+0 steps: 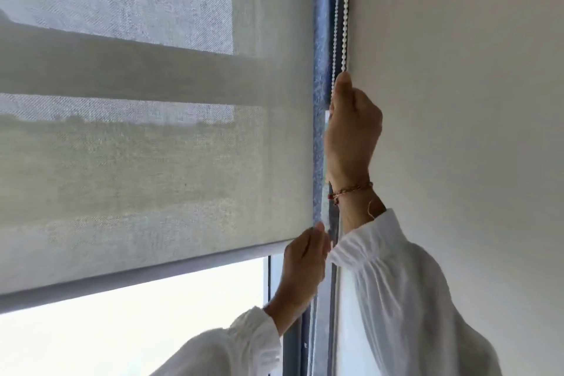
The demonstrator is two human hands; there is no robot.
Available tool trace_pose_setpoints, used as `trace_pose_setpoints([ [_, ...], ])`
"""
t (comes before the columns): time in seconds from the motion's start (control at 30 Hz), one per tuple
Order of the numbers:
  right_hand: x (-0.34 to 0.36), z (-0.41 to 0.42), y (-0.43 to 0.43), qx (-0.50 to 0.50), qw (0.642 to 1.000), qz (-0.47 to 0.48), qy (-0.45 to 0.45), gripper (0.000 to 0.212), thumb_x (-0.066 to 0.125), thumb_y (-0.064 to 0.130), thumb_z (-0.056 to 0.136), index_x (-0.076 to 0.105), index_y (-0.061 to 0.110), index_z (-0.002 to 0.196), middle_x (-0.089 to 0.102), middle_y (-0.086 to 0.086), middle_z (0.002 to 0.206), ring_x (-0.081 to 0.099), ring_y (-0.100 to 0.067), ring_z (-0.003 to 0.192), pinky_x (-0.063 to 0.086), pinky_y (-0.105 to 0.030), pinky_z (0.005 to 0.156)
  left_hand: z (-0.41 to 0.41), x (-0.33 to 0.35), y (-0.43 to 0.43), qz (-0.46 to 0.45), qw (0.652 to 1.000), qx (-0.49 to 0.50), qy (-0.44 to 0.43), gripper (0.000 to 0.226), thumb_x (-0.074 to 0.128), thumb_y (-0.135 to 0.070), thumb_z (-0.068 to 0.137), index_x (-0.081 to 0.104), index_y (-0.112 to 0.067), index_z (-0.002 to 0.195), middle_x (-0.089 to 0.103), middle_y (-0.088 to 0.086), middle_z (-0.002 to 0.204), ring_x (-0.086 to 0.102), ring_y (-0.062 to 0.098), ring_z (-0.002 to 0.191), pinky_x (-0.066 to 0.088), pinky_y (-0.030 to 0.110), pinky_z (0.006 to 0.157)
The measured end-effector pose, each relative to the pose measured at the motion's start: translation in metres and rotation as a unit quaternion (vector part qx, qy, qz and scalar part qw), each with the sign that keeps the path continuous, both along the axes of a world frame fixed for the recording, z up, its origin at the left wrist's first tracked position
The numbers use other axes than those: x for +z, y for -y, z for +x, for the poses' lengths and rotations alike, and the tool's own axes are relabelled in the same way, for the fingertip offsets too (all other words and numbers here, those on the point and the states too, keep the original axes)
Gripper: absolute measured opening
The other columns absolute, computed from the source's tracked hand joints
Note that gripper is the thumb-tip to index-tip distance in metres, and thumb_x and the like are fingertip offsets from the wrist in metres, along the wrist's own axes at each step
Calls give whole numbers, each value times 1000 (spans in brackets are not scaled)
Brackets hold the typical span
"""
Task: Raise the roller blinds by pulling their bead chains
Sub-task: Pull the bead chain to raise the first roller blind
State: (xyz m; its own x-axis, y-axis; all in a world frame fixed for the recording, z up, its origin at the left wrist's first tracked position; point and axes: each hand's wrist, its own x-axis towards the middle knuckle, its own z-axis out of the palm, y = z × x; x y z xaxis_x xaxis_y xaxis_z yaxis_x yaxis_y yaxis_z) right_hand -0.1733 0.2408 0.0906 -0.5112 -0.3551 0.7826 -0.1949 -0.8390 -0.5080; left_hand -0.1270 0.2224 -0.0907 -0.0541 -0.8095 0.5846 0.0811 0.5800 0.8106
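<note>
A pale grey-green mesh roller blind (158, 146) covers most of the window on the left; its grey bottom bar (137, 275) slants across the lower part. A white bead chain (345, 9) hangs in two strands along the blue strip between the blinds. My right hand (351, 131) is raised high and pinches the chain at its fingertips. Lower down, my left hand (302, 265) is closed around the chain beside the bottom bar. A second, opaque cream blind (457, 101) fills the right side.
Bright bare window glass (122, 330) shows below the bottom bar. A dark blue window frame post (293, 345) runs down between the two blinds. White sleeves cover both forearms, and a red thread bracelet (351, 189) sits on the right wrist.
</note>
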Motion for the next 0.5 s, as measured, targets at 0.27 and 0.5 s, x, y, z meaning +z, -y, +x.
trace_pose_setpoints([
  [0.27, -111, 15, 5, -47, 997, -20, -62, 47, 41, 44, 91, 44, 14, 54, 37, 2, 42, 35, -13, 37, 27, -23, 36, 29, 128, -6, -43, 996, -54, -55, 51, 17, -42, 96, 51, -10, 119, 61, 2, 107, 58, 11, 100, 42, 24, 91],
  [0.5, -154, 19, 4, 104, 986, 70, -108, 42, 40, 55, 85, 37, 31, 51, 35, 10, 41, 28, -6, 40, 23, -21, 46, 17, 179, -28, -74, 977, -79, -183, 40, 38, -29, 97, 49, -17, 61, 32, -4, 45, 23, 7, 34, 18, 15, 34],
])
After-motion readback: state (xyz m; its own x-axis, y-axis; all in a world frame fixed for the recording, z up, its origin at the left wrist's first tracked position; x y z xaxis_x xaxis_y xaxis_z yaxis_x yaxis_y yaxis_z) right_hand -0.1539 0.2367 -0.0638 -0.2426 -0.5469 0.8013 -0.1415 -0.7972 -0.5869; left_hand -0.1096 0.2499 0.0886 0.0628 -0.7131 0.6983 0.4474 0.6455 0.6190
